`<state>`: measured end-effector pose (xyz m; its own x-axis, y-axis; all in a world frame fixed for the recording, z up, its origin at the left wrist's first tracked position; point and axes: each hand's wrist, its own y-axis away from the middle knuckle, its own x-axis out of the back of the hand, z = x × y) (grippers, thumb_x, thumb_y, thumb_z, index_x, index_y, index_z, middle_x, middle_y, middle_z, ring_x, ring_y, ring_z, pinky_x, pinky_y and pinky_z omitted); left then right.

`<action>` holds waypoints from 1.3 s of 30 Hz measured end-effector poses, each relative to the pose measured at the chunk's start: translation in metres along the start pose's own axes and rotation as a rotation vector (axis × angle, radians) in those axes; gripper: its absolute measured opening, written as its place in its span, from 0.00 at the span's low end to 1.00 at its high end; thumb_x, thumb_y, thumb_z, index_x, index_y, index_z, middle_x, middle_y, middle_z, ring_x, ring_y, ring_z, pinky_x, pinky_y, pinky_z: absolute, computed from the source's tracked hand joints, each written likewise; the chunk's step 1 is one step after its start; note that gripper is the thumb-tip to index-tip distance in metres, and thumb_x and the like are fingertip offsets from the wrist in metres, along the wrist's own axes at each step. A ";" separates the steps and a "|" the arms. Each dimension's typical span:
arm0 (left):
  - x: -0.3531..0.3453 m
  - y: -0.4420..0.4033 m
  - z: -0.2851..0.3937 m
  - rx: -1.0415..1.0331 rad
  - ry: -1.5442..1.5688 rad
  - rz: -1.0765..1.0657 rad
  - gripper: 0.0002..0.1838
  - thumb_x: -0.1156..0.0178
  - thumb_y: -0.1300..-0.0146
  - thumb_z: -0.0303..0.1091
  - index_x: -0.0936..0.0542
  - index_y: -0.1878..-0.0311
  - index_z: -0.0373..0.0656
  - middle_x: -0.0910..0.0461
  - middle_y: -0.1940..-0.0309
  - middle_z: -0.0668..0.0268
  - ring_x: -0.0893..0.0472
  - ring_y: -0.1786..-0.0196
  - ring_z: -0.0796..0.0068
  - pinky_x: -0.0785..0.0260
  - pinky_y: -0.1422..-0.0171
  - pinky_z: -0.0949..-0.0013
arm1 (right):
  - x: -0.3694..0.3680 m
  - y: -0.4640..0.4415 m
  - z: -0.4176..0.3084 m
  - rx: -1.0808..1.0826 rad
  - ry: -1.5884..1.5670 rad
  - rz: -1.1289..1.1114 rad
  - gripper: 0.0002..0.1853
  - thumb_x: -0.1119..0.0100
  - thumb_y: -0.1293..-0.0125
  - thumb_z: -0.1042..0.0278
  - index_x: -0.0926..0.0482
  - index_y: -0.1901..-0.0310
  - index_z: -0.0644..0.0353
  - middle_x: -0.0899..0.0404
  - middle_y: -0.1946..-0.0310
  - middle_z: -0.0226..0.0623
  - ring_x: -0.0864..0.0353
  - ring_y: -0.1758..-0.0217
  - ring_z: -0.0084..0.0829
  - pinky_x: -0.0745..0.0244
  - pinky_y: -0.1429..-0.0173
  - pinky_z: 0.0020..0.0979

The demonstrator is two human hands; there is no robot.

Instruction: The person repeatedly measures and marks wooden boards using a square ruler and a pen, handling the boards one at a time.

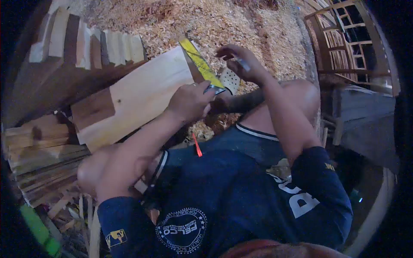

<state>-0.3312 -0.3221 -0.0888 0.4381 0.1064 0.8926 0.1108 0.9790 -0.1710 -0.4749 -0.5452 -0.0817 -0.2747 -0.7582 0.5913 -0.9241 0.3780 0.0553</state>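
A pale wooden board (146, 88) with darker brown patches lies slantwise before me. Across its far right end runs a yellow measuring strip (200, 63) with dark marks. My left hand (189, 102) is closed on the strip's near end, where a bit of metal shows, and rests at the board's edge. Raised to the right of the strip, my right hand (243, 64) has bent fingers, with a small pale object (242, 64) against them that is too blurred to name. It does not touch the board.
Upright wood pieces (92, 45) stand at the upper left, above stacked boards (41, 144). Wood shavings (271, 38) cover the ground. A perforated light shoe (230, 81) is near my right hand. A red-orange strip (197, 145) hangs by my lap. Wooden frames (344, 43) stand at the upper right.
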 end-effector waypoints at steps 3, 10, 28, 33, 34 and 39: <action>0.061 -0.019 0.002 -0.026 0.274 0.279 0.20 0.33 0.47 0.33 0.17 0.49 0.42 0.16 0.52 0.51 0.12 0.59 0.56 0.19 0.57 0.59 | -0.011 -0.007 -0.005 0.231 0.082 0.141 0.25 0.29 0.39 0.63 0.23 0.42 0.59 0.19 0.44 0.42 0.23 0.39 0.34 0.28 0.33 0.38; 0.110 -0.049 -0.047 0.408 1.139 0.411 0.23 0.35 0.35 0.44 0.19 0.43 0.38 0.15 0.55 0.58 0.17 0.51 0.72 0.23 0.43 0.65 | -0.017 -0.006 -0.032 -0.034 -0.268 0.344 0.29 0.28 0.42 0.60 0.27 0.43 0.66 0.20 0.60 0.44 0.21 0.57 0.35 0.26 0.48 0.37; 0.107 0.017 -0.123 0.534 0.142 -0.133 0.43 0.27 0.55 0.69 0.17 0.49 0.38 0.15 0.54 0.48 0.16 0.49 0.47 0.24 0.45 0.52 | -0.018 -0.004 0.086 -0.494 0.305 0.440 0.17 0.31 0.46 0.69 0.22 0.56 0.67 0.17 0.67 0.47 0.16 0.64 0.43 0.24 0.58 0.43; 0.180 0.013 -0.047 0.454 0.076 0.054 0.38 0.29 0.53 0.71 0.18 0.55 0.43 0.15 0.62 0.50 0.16 0.56 0.45 0.25 0.48 0.49 | -0.020 -0.018 0.049 -0.583 0.077 0.378 0.22 0.30 0.43 0.66 0.21 0.48 0.66 0.15 0.62 0.48 0.14 0.60 0.40 0.21 0.57 0.37; 0.198 0.016 -0.030 0.451 0.087 0.135 0.38 0.29 0.53 0.70 0.19 0.55 0.42 0.15 0.63 0.50 0.16 0.57 0.45 0.25 0.49 0.50 | -0.026 -0.021 0.057 -0.453 -0.070 0.417 0.22 0.31 0.41 0.66 0.20 0.47 0.66 0.15 0.63 0.47 0.14 0.63 0.38 0.21 0.60 0.36; 0.282 0.057 0.035 0.254 -0.040 0.643 0.33 0.29 0.46 0.63 0.20 0.57 0.38 0.17 0.62 0.48 0.16 0.54 0.51 0.22 0.52 0.55 | -0.036 -0.036 0.076 -0.462 -0.012 0.168 0.32 0.44 0.29 0.41 0.28 0.37 0.62 0.16 0.52 0.48 0.13 0.60 0.42 0.21 0.62 0.42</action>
<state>-0.2323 -0.2298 0.1679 0.3126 0.6808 0.6624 -0.3742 0.7292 -0.5729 -0.4523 -0.5719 -0.1661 -0.4153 -0.6716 0.6136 -0.6531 0.6897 0.3128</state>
